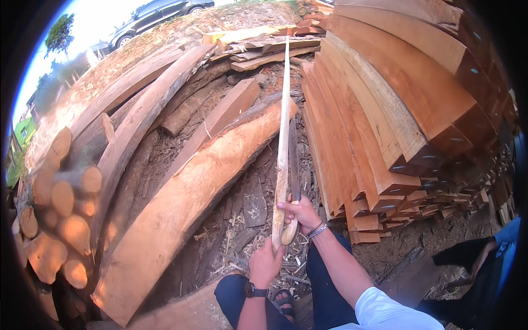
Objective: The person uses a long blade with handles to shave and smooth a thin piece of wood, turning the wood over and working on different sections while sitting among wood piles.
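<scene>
A long, thin, pale wooden pole (282, 148), stripped of bark, points away from me. My left hand (265, 265), with a dark watch at its wrist, is closed round its near end. Just above, my right hand (301, 215) grips a machete by its light wooden handle (289, 233), with its thumb and fingers also against the pole. The machete's dark blade (294, 148) runs alongside the pole on its right; part of the handle is hidden by my fingers. Pale wood shavings (294, 267) litter the ground under my hands.
Long sawn beams (385, 104) are stacked high on the right. A thick slab (187, 192) lies slantwise on the left, beside cut logs (74, 234). Offcuts (272, 52) lie ahead. A person in dark trousers (459, 264) is at the right edge. A car (159, 19) stands far back.
</scene>
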`<control>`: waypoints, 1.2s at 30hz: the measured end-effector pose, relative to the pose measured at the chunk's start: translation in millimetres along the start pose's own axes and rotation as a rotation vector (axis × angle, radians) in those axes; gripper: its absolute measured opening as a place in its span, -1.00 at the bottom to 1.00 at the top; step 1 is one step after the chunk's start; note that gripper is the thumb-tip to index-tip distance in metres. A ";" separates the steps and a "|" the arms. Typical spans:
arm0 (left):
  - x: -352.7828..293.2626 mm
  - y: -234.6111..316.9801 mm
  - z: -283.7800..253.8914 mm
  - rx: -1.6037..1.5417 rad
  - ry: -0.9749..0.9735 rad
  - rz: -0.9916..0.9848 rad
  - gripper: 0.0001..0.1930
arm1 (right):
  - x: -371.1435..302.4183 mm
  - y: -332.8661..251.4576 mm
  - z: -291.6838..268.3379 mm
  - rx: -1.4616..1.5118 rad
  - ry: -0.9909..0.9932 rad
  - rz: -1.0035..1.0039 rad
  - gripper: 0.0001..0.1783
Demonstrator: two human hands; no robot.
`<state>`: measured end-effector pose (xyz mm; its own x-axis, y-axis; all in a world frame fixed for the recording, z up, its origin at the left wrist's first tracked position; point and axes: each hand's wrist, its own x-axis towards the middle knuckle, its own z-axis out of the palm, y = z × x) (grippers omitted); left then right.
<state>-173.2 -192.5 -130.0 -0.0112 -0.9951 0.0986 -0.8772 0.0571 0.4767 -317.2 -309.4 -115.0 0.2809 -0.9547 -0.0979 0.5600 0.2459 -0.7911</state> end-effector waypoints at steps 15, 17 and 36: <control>24.6 3.1 5.6 0.523 0.122 0.109 -0.78 | -5.3 8.4 6.8 -0.097 0.038 0.088 -0.66; 24.4 2.8 3.3 0.511 0.109 0.102 -0.76 | -3.7 9.1 7.5 -0.108 0.039 0.099 -0.67; 30.2 -32.1 -50.7 -0.298 0.098 0.000 -0.58 | -1.6 18.3 16.8 -0.200 -0.023 0.151 -0.73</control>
<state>-121.1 -220.3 -98.1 0.0475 -0.9834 0.1753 -0.6974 0.0930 0.7106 -294.4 -300.6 -119.2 0.3689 -0.9051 -0.2116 0.3459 0.3450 -0.8725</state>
